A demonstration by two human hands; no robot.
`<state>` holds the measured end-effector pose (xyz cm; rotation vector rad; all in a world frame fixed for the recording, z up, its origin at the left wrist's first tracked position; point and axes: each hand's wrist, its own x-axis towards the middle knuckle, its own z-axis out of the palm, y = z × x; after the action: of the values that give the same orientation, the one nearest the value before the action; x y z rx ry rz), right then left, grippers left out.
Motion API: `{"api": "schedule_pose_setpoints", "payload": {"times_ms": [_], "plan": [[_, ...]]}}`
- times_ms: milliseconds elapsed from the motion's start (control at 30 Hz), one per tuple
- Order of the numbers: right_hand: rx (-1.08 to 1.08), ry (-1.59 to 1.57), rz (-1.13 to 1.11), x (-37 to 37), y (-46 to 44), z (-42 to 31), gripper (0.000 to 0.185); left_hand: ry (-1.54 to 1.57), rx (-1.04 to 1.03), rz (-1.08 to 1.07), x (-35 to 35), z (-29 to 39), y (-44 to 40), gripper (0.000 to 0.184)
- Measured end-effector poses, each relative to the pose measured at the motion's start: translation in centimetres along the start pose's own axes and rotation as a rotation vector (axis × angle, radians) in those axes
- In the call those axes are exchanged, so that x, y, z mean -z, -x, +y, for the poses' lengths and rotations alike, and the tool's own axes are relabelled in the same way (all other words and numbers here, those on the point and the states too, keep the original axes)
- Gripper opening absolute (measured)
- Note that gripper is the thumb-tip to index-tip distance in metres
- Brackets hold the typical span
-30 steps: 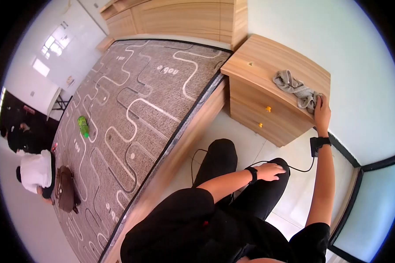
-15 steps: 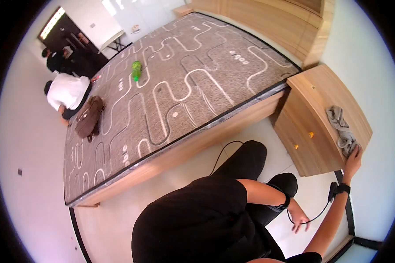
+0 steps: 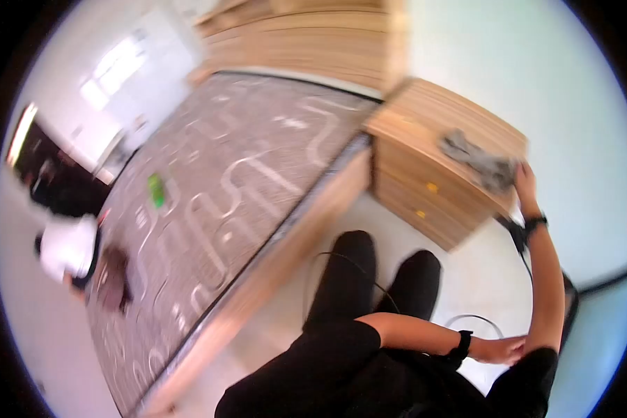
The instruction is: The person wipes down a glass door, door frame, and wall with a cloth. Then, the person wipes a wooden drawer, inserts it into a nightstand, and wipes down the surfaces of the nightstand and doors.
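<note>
A crumpled grey cloth (image 3: 477, 160) lies across the top of the wooden nightstand (image 3: 425, 111). At the cloth's near right end, my right hand (image 3: 526, 182) is closed on it, beside the wall. My left hand (image 3: 498, 350) is low, near the inside of my right elbow. Its fingertips are blurred and partly hidden by the right arm. A thin black cable (image 3: 477, 318) loops close to the left hand; whether the hand touches it is unclear.
The large bed with a patterned mattress (image 3: 209, 167) stands to the left, holding a green bottle (image 3: 156, 191) and a brown bag (image 3: 113, 277). A person in white (image 3: 70, 245) is at its far side. Yellow knobs (image 3: 432, 187) stick out from the nightstand drawers.
The view has swung right, and the picture is blurred. My left hand has gone from hanging with spread fingers to beside my right elbow. My right hand stays at the cloth's end.
</note>
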<state>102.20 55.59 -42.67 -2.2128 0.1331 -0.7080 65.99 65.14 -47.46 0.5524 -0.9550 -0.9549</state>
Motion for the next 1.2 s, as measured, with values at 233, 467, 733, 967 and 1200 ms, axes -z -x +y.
{"api": "schedule_pose_setpoints", "payload": {"times_ms": [233, 467, 733, 967, 1200], "plan": [[0.161, 0.002, -0.35, -0.4, 4.6, -7.9, 0.038, -1.099, 0.635, -0.543, 9.9, 3.7, 6.3, 0.043], [0.593, 0.597, -0.047, -4.6, 10.6, -7.5, 0.047, -1.368, 0.547, 0.374, 19.8, 22.6, 12.8, 0.025], [0.61, 0.68, -0.102, -1.7, 11.8, -7.3, 0.038, -2.377, -0.037, 0.248, 28.6, 31.1, 5.3, 0.087], [0.475, 0.585, -0.03, -0.5, 10.8, -6.4, 0.041, -2.104, -0.049, 0.084, 32.6, 27.8, 2.3, 0.089], [0.387, 0.601, -0.067, -1.5, 10.1, -6.6, 0.047, -2.168, -0.111, 0.1, 32.9, 27.6, 3.0, 0.084]]}}
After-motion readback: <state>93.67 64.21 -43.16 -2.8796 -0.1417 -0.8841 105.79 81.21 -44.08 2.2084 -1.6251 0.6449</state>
